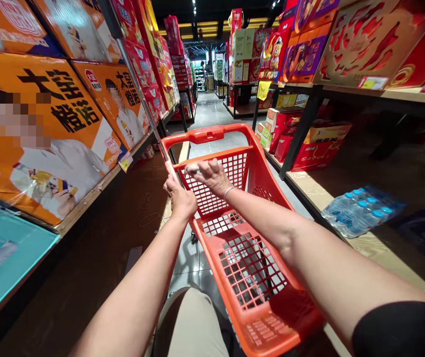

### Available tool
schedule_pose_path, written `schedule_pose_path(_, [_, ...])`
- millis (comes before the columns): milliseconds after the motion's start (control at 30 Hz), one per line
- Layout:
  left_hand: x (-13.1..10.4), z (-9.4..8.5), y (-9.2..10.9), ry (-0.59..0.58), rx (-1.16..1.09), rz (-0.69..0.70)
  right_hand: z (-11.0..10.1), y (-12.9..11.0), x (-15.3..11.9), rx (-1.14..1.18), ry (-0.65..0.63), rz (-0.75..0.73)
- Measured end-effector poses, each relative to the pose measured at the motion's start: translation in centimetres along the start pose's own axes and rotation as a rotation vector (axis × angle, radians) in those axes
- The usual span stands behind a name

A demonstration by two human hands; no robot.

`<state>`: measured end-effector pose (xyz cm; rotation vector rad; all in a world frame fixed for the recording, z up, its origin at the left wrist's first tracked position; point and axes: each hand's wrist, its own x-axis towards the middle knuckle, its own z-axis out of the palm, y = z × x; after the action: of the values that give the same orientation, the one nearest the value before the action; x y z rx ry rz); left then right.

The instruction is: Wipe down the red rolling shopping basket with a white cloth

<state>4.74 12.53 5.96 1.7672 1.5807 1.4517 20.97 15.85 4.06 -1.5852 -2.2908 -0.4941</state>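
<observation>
Basket [259,166] is red latticed plastic, left hand [181,199] wrapped round a pole [138,82], right hand [210,176] loosely curled, hold unclear.

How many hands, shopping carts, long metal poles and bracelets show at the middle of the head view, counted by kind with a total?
Left hand and right hand: 2
Red shopping cart: 1
Long metal pole: 1
Bracelet: 1
Total: 5
</observation>
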Motion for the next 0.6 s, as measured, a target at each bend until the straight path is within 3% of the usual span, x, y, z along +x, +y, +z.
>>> schedule_pose_path(167, [0.1,-0.2,0.2,-0.007,-0.006,-0.013,7.6,-1.4,-6.9,0.054,-0.376,-0.163])
schedule_pose_path(233, [0.1,-0.3,0.3,-0.008,-0.007,-0.013,8.7,-1.5,-8.9,0.073,-0.501,-0.202])
schedule_pose_path(300, [0.3,-0.4,0.4,-0.012,-0.001,-0.021,8.1,-0.7,-9.3,0.073,-0.528,-0.195])
schedule_pose_path(400, [0.5,-0.4,0.6,-0.027,0.006,-0.048,4.8,1.6,-6.8,0.032,-0.342,-0.057])
schedule_pose_path(533, [0.6,-0.6,1.0,-0.035,0.006,-0.065,-0.5,5.3,-2.3,-0.05,-0.001,0.322])
schedule_pose_path(600, [0.6,-0.7,1.2,-0.039,0.01,-0.059,-1.5,6.4,-1.9,-0.077,0.083,0.496])
